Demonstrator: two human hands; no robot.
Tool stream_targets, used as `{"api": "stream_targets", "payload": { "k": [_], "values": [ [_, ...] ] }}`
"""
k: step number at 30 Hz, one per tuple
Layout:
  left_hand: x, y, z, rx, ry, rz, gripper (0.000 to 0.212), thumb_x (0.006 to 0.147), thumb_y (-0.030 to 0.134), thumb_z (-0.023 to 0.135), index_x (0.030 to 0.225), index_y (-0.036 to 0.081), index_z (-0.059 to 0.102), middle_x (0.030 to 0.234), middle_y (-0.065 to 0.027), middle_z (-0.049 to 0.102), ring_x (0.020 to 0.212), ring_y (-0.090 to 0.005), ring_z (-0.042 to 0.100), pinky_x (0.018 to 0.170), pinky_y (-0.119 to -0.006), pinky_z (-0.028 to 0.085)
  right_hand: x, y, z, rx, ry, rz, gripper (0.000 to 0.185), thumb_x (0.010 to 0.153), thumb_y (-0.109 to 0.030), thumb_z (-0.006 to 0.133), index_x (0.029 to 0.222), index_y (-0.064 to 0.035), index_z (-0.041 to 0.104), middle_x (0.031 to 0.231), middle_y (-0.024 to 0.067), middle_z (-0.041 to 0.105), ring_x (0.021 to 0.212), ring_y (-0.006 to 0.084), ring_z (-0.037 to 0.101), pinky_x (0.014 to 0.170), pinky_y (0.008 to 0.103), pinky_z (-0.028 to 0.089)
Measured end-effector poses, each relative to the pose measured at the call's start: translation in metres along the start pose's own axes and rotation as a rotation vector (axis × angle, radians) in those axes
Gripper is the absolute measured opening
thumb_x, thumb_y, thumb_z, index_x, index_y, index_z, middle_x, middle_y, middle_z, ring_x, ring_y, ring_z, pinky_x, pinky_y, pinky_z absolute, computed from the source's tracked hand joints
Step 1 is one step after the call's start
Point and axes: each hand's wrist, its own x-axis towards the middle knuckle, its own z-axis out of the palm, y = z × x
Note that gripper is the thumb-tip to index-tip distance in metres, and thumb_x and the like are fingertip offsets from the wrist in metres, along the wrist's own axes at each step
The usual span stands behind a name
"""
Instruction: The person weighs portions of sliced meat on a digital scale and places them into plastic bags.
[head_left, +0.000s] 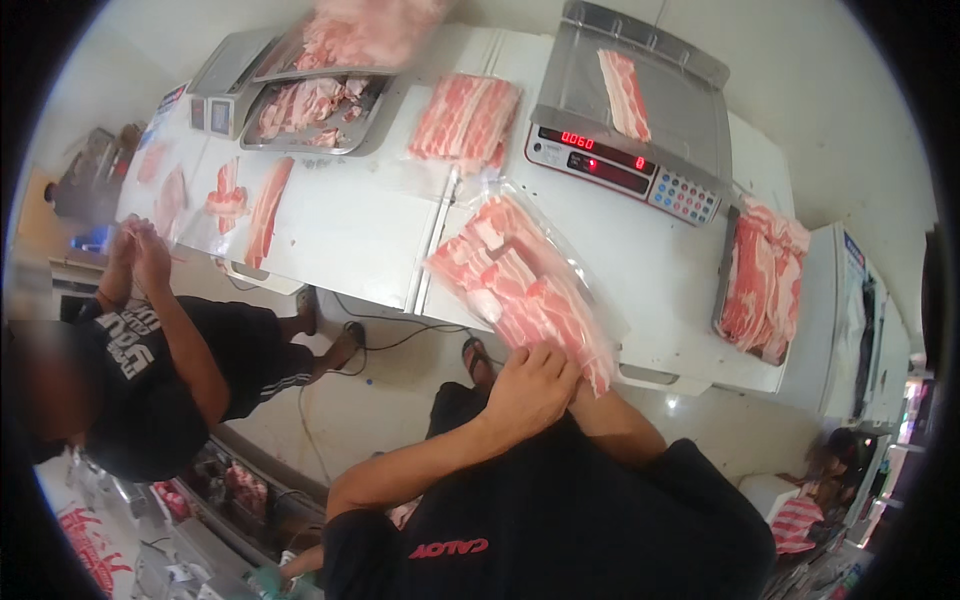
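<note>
A clear plastic pack of sliced pork belly (517, 274) lies slantwise on the white worktop, its near end jutting past the front edge. My left hand (541, 379) grips that near end from above with curled fingers. Under the same corner, my right hand (581, 396) holds the pack; the meat and my left hand cover most of its fingers. Beyond the pack is a second pack of pork belly slices (466, 120), laid flat. One strip of pork belly (625, 94) rests on the steel pan of a digital scale (622, 161) with lit red digits.
A tray of pork slices (765, 281) stands at the right end. Metal trays with meat trimmings (307, 112) sit at the back left beside another scale (225, 82). Loose strips (268, 210) lie nearer a co-worker's hands (142, 244). Cables (397, 341) cross the floor.
</note>
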Motion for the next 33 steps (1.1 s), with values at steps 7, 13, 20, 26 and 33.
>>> {"api": "stream_targets", "payload": {
  "k": [7, 13, 20, 26, 33],
  "values": [
    [-0.005, -0.012, 0.001, -0.122, 0.079, 0.010, 0.023, 0.082, 0.023, 0.073, 0.097, 0.007, 0.067, 0.096, -0.0069, 0.064, 0.096, -0.0263, 0.060, 0.082, -0.040, 0.049, 0.020, -0.003, 0.035, 0.044, -0.047, 0.016, 0.062, 0.112, -0.039, 0.045, 0.162, -0.0051, 0.031, 0.164, 0.0160, 0.038, 0.148, 0.0276, 0.043, 0.121, 0.0430, 0.038],
    [-0.007, -0.075, -0.019, -0.181, 0.265, -0.337, 0.053, 0.096, 0.037, 0.062, 0.141, 0.008, 0.058, 0.142, -0.0192, 0.056, 0.130, -0.0372, 0.053, 0.106, -0.054, 0.040, 0.031, -0.016, 0.049, 0.184, -0.093, 0.115, 0.060, 0.112, -0.036, 0.045, 0.161, -0.0042, 0.032, 0.163, 0.0162, 0.039, 0.147, 0.0266, 0.044, 0.120, 0.0415, 0.040],
    [-0.024, -0.112, 0.001, 0.010, 0.137, -0.519, 0.070, 0.105, 0.042, 0.052, 0.163, 0.008, 0.034, 0.166, -0.0211, 0.036, 0.154, -0.0405, 0.033, 0.122, -0.062, 0.020, -0.027, -0.019, 0.007, 0.320, 0.038, 0.082, 0.060, 0.105, -0.027, 0.060, 0.158, -0.0065, 0.040, 0.159, 0.0161, 0.046, 0.135, 0.0290, 0.056, 0.105, 0.0413, 0.054],
    [-0.034, -0.055, -0.002, -0.131, 0.185, -0.340, 0.075, 0.092, 0.050, 0.072, 0.149, 0.007, 0.052, 0.159, -0.0173, 0.048, 0.149, -0.0366, 0.043, 0.116, -0.055, 0.032, -0.027, 0.004, -0.041, -0.316, 0.065, 0.023, 0.058, 0.104, -0.027, 0.063, 0.154, -0.0023, 0.046, 0.151, 0.0172, 0.054, 0.134, 0.0265, 0.057, 0.108, 0.0446, 0.051],
    [-0.032, -0.009, 0.000, 0.003, 0.085, -0.253, 0.052, 0.081, 0.049, 0.082, 0.109, 0.008, 0.068, 0.102, -0.0077, 0.065, 0.096, -0.0236, 0.060, 0.082, -0.042, 0.042, -0.049, -0.022, -0.046, -0.371, -0.011, 0.056, 0.055, 0.104, -0.026, 0.065, 0.151, -0.0019, 0.050, 0.146, 0.0166, 0.058, 0.130, 0.0262, 0.059, 0.107, 0.0448, 0.052]
  ]
}}
